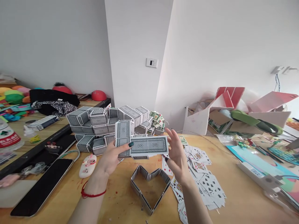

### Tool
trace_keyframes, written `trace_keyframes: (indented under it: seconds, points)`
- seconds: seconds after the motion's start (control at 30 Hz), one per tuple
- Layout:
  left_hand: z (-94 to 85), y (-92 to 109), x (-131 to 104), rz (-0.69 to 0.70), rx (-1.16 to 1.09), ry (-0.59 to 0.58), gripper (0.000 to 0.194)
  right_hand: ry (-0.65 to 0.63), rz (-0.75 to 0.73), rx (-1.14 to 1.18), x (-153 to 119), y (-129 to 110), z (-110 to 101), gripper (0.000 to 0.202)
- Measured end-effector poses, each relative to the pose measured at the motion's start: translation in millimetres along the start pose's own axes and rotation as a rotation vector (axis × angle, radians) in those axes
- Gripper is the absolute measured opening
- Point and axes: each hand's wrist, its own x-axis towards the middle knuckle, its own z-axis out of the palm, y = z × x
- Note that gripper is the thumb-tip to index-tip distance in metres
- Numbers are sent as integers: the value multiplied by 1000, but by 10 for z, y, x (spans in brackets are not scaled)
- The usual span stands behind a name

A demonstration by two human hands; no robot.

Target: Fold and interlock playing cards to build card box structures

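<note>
My left hand grips a folded playing-card structure with grey patterned backs, its thumb lying across the front. One part of the structure stands upright at the left, and a long strip runs right from it. Beside the strip's right end is my right hand, its fingers spread and holding nothing. Below both hands, a heart-shaped frame of folded cards rests on the table. Loose playing cards lie face up under and beyond my right forearm. Behind the held piece, folded card blocks are stacked.
Left of my left hand are a white mouse and a black tablet-like slab. A power strip lies at the right. Open cardboard boxes stand at the back right, and small green card pieces lie beside the stack.
</note>
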Motion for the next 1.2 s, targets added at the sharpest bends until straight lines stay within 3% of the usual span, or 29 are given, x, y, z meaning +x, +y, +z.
trace_keyframes:
  seconds: [0.1, 0.2, 0.43, 0.6, 0.87, 1.2]
  points:
    - [-4, 22, -14, 101, 92, 42, 42, -128, 307, 225, 18, 20, -23, 37]
    - [25, 24, -31, 134, 171, 48, 43, -122, 494, 235, 28, 54, -7, 25]
    - [105, -23, -52, 154, 200, 5, 42, -74, 557, 277, 23, 134, -11, 31]
    - [88, -51, -19, 159, 227, 1, 41, -113, 595, 210, 0, 182, -23, 36]
    - [84, 44, -71, 17, 141, -92, 37, -79, 606, 255, 48, 123, -70, 31]
    - [130, 2, -68, 51, 187, -45, 32, -150, 678, 357, 37, 229, -182, 31]
